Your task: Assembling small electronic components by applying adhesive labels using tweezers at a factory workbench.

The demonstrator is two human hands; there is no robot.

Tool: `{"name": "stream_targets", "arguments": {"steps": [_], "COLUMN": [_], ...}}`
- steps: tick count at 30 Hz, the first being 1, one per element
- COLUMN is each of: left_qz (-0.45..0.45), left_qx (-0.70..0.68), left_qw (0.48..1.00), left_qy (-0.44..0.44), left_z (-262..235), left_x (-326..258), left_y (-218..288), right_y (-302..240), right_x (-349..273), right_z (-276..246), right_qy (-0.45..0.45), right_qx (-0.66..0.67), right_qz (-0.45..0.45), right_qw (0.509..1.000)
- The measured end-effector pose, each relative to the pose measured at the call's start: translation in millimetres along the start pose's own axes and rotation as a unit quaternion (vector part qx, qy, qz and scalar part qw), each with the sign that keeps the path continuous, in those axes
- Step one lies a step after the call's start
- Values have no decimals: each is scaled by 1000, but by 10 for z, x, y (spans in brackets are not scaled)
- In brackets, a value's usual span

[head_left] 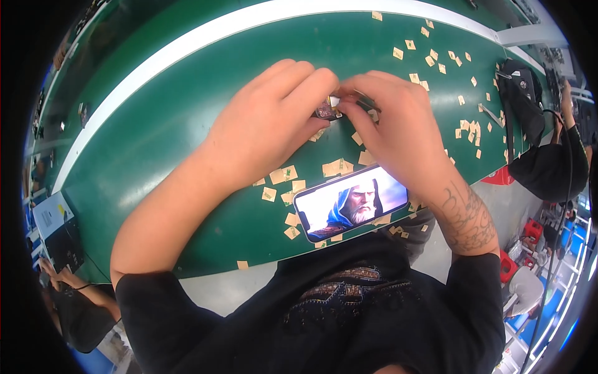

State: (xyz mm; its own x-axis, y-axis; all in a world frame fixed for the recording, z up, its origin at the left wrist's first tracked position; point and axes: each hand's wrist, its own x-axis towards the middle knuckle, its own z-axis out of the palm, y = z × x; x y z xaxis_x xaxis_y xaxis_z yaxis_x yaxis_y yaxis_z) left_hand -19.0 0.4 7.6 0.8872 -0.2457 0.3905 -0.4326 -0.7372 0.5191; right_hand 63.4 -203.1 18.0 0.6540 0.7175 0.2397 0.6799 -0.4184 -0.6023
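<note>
Above the green table (pixel 205 118) my two hands meet, fingertips close together. My left hand (pixel 277 106) is closed on a small dark piece (pixel 325 112) with a shiny patterned surface; most of it hides behind the fingers. My right hand (pixel 398 115) is closed too, its thumb and forefinger pinched at that piece's right side, by a small white bit (pixel 334 101). A thin dark strip (pixel 367 98) shows between the right fingers, too covered to name. Below the hands lies a phone (pixel 355 204) with its screen lit, showing a bearded hooded figure.
Small tan paper squares (pixel 471 133) are scattered over the table's right half and around the phone. A black bag (pixel 523 100) rests at the right end, near a co-worker's arm (pixel 565 106). At the left edge stands a dark box (pixel 59 230), beside another person's hands (pixel 59 274).
</note>
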Motion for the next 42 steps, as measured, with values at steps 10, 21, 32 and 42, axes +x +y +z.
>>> {"name": "stream_targets", "arguments": {"steps": [10, 21, 32, 42], "left_qz": [9, 27, 17, 61], "left_qx": [13, 32, 45, 42], "left_qw": [1000, 999, 999, 997], "left_qy": [-3, -9, -4, 23], "left_z": [20, 60, 51, 56], "left_x": [-4, -43, -13, 50], "left_y": [16, 12, 9, 102], "right_y": [-13, 162, 237, 323], "right_x": [-59, 7, 102, 104], "right_z": [19, -52, -174, -189], "right_qy": [14, 5, -83, -152], "right_qx": [-57, 65, 95, 263], "right_qz": [-4, -46, 21, 94], "right_qw": [998, 997, 992, 948]}}
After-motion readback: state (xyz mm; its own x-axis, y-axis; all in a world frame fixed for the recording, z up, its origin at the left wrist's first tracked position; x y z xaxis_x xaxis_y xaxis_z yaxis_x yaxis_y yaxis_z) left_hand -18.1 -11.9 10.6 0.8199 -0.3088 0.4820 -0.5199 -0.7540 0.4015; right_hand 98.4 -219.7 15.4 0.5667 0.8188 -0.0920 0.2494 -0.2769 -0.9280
